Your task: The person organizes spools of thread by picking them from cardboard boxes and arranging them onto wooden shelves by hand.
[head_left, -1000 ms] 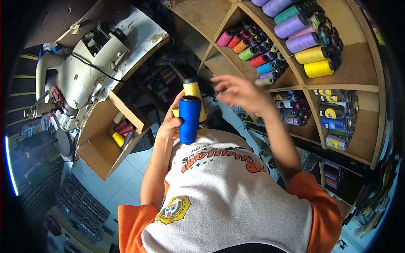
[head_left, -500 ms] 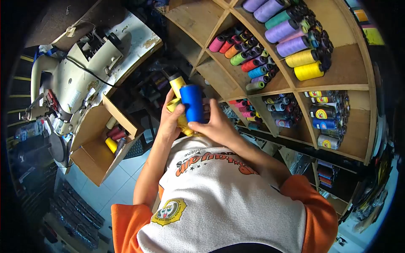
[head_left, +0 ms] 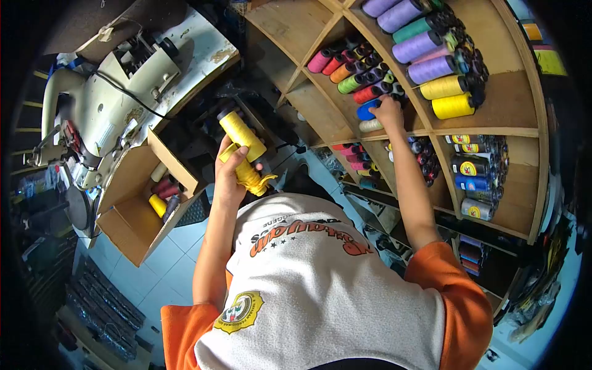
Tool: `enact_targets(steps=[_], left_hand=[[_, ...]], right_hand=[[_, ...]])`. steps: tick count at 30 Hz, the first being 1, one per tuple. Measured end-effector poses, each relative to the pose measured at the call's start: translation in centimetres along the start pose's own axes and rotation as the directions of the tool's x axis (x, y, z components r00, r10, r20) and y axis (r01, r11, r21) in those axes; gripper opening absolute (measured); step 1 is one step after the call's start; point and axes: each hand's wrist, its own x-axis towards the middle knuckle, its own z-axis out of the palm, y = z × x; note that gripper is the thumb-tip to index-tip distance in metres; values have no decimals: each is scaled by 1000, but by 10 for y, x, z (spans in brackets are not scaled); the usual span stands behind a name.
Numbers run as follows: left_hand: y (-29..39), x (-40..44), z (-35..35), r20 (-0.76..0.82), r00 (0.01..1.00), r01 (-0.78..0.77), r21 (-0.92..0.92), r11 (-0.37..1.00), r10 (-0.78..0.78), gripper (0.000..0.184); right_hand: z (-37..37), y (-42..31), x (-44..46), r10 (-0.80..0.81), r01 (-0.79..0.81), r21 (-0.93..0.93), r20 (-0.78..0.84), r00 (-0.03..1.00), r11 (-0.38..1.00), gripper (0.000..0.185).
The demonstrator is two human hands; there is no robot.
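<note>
My left hand (head_left: 229, 171) is closed around two yellow thread spools in front of my chest. The upper yellow spool (head_left: 244, 137) has a dark end. The lower yellow spool (head_left: 250, 179) has loose thread bunched at its bottom. Out to the right, my right hand (head_left: 390, 115) reaches into a shelf compartment with its fingers on a blue thread spool (head_left: 366, 111). That spool lies between a red spool (head_left: 366, 94) and a whitish spool (head_left: 370, 126). The far side of the blue spool is hidden by neighbouring spools.
A wooden shelf (head_left: 431, 131) holds many coloured spools in its compartments. On the left, an open cardboard box (head_left: 123, 231) contains several spools, beside a sewing machine (head_left: 102, 117) on a worn white table (head_left: 206, 46). Tiled floor (head_left: 163, 250) shows below.
My right hand has carried the blue spool from beside the yellow spools to the shelf compartment on the right. My left hand has shifted slightly left and down, keeping the yellow spools.
</note>
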Motion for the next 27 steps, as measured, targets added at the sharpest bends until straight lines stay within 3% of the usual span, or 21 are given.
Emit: enact_targets(steps=[6, 13, 16, 19, 21, 22, 23, 25, 27], left_hand=[[2, -5, -4, -21, 999, -25, -16, 1000, 24, 56], [2, -6, -5, 9, 999, -35, -19, 999, 35, 55], [4, -5, 0, 33, 999, 16, 20, 1000, -17, 53], [3, -3, 8, 38, 997, 59, 25, 998, -59, 50], [2, 1, 16, 7, 994, 108, 117, 987, -110, 55], [1, 4, 18, 18, 997, 62, 312, 948, -71, 57], [0, 5, 20, 36, 998, 18, 493, 870, -41, 59], [7, 6, 30, 202, 976, -99, 737, 669, -78, 64], [12, 6, 40, 255, 955, -135, 828, 545, -150, 65]], right_hand=[[34, 19, 28, 122, -113, -96, 85, 989, 989, 39], [39, 11, 15, 120, -111, -118, 70, 990, 987, 34], [28, -7, 3, -37, 19, -148, -116, 993, 989, 46], [16, -38, -12, -235, 202, 360, 50, 971, 911, 59], [-12, -85, -50, -444, 161, 754, 187, 876, 637, 60], [-29, -108, -70, -553, 230, 811, 133, 823, 538, 57], [-46, -127, -90, -646, 284, 857, 72, 760, 429, 53], [-75, -153, -117, -718, 199, 891, 179, 673, 408, 48], [-75, -155, -121, -774, 553, 682, 30, 633, 478, 33]])
